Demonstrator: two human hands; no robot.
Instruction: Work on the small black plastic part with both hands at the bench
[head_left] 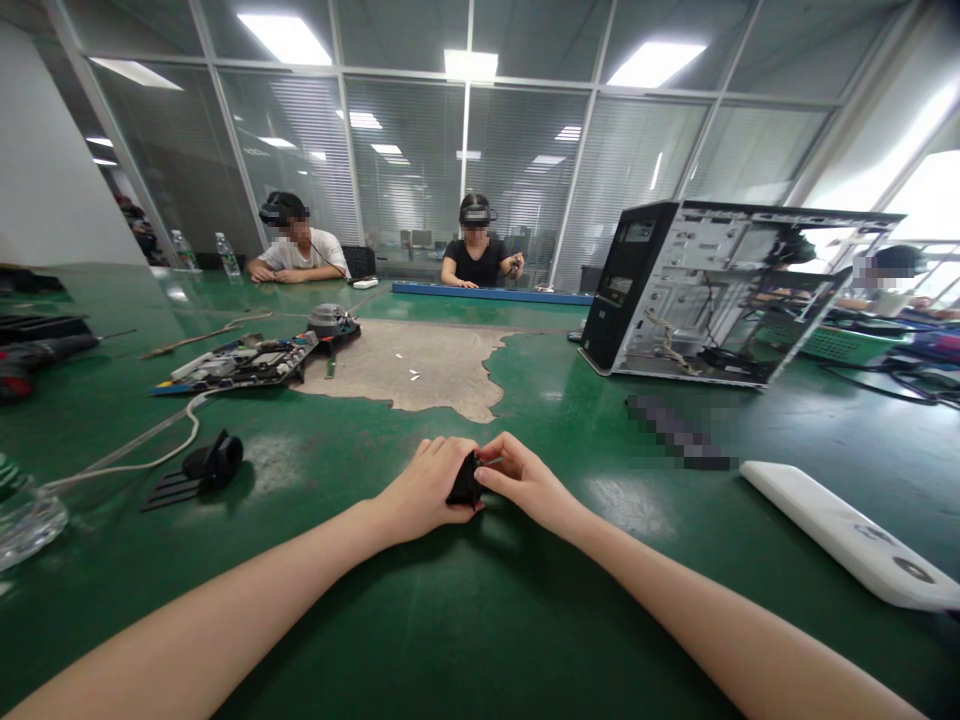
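Note:
My left hand (429, 487) wraps round a small black boxy part (463, 482) just above the green table, in the middle of the head view. The part's exact kind cannot be made out. From the other side my right hand (525, 482) pinches at the part's right edge with thumb and fingers. What lies between those fingertips is too small to name. Farther left on the table rests a black plastic piece with a round collar and flat prongs (214, 458).
An opened computer case (697, 300) stands at the back right. A circuit board (240, 362) and a cooler (331, 322) lie at the left. A white device (847, 535) is at the right, a clear bottle (26, 520) at the left edge. Two people sit across the table (555, 380).

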